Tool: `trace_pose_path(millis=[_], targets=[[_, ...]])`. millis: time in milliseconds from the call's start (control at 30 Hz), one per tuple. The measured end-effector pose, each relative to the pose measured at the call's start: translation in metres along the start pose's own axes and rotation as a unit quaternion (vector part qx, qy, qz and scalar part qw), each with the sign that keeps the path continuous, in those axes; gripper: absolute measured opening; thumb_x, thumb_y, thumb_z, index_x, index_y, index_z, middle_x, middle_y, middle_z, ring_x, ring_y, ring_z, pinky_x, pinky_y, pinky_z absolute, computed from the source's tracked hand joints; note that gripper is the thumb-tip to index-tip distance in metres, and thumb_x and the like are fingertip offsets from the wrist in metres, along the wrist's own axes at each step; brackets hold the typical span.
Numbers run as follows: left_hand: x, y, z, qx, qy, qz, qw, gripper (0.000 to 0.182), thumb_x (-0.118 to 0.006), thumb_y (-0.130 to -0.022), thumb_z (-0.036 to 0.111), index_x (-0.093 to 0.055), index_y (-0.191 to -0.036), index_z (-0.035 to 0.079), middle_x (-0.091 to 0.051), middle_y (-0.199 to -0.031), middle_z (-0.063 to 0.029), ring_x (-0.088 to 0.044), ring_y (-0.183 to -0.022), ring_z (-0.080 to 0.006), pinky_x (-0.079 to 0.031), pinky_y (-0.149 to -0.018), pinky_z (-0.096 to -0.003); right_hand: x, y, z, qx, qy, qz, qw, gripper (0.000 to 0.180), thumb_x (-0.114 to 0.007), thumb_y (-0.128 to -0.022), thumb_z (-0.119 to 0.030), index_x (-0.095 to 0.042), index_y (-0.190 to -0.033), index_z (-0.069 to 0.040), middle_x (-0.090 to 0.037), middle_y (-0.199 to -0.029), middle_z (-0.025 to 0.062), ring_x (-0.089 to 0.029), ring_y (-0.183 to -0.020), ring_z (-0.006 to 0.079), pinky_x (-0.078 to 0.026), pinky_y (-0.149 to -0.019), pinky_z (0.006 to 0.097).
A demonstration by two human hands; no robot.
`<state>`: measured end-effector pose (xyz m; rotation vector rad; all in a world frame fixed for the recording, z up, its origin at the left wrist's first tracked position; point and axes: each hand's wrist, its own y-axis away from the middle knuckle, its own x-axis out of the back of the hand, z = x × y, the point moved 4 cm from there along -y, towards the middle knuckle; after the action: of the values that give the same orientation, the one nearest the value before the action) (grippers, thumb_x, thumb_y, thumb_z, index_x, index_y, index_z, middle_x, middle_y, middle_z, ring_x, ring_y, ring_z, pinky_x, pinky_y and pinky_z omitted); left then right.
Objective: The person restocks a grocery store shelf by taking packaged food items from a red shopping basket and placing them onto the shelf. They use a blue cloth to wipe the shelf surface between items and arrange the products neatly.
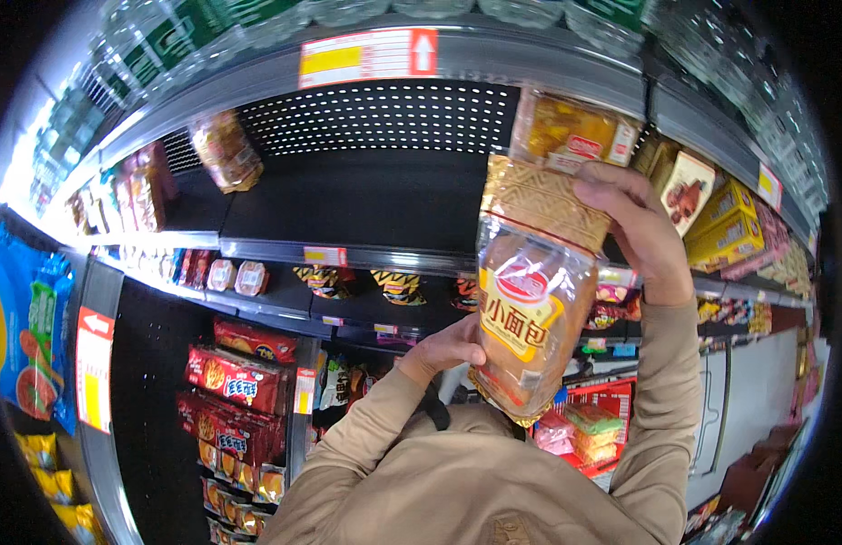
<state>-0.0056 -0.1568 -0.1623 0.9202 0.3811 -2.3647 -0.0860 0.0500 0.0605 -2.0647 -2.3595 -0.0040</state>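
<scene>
A clear and gold plastic package of bread [536, 293] is held upright in front of my chest, over the edge of the shelf. My right hand [638, 218] grips its gold top end from the right. My left hand [451, 351] holds its lower left side, the thumb on the wrapper and the other fingers partly hidden behind it. Behind the top of the package stands another wrapped bread pack [574, 133] on the shelf. A similar gold-ended pack [227, 150] leans at the left of that shelf.
Water bottles [169, 41] line the shelf above. Yellow boxes [727, 228] stand at the right. Small snack packs [397, 286] sit on the lower shelf, whose metal edge [278, 251] juts out. Red biscuit packs [237, 381] are stacked lower left. A red box [621, 402] holds colourful packets below my right arm.
</scene>
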Motion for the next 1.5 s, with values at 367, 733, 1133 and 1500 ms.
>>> trace_pose_path(millis=[367, 733, 1133, 1500], targets=[[0.074, 0.049, 0.116, -0.226, -0.055, 0.218, 0.948, 0.08, -0.067, -0.096, 0.051, -0.036, -0.156, 0.008, -0.051, -0.152, -0.0124, -0.052, -0.138, -0.0301, -0.042, -0.115, -0.0505, -0.101, -0.08, 0.068, 0.063, 0.144, -0.254, 0.954, 0.092, -0.082, -0.086, -0.044, -0.036, -0.155, -0.004, -0.06, -0.132, 0.0215, -0.062, -0.117, 0.0267, -0.054, -0.091, 0.0377], [0.196, 0.064, 0.24, -0.194, -0.07, 0.373, 0.905, 0.094, -0.035, -0.095, 0.082, -0.034, -0.158, 0.012, -0.046, -0.156, -0.0121, -0.052, -0.137, -0.03, -0.044, -0.112, -0.0503, -0.224, -0.202, 0.137, 0.087, 0.092, -0.279, 0.952, 0.113, -0.09, -0.073, -0.051, -0.033, -0.152, 0.005, -0.049, -0.149, 0.0255, -0.049, -0.139, 0.0331, -0.039, -0.116, 0.0397], [0.277, 0.209, 0.332, -0.241, -0.411, 0.662, 0.579, 0.078, -0.034, -0.102, 0.073, -0.068, -0.086, 0.004, -0.053, -0.069, 0.0008, -0.048, -0.065, -0.0151, -0.042, -0.065, -0.0335, -0.386, -0.243, 0.172, 0.267, 0.068, -0.236, 0.932, 0.093, -0.091, -0.075, -0.042, -0.045, -0.145, -0.003, -0.054, -0.143, 0.0197, -0.051, -0.136, 0.0331, -0.042, -0.114, 0.0429], [0.371, 0.3, 0.377, -0.383, -0.253, 0.754, 0.47, 0.073, -0.037, -0.101, 0.067, -0.07, -0.103, 0.002, -0.067, -0.078, -0.0105, -0.063, -0.057, -0.0237, -0.046, -0.048, -0.0346, -0.491, -0.253, 0.186, 0.31, 0.004, -0.201, 0.929, 0.083, -0.085, -0.082, -0.039, -0.045, -0.144, 0.001, -0.052, -0.142, 0.0242, -0.049, -0.136, 0.0367, -0.036, -0.116, 0.0441]])
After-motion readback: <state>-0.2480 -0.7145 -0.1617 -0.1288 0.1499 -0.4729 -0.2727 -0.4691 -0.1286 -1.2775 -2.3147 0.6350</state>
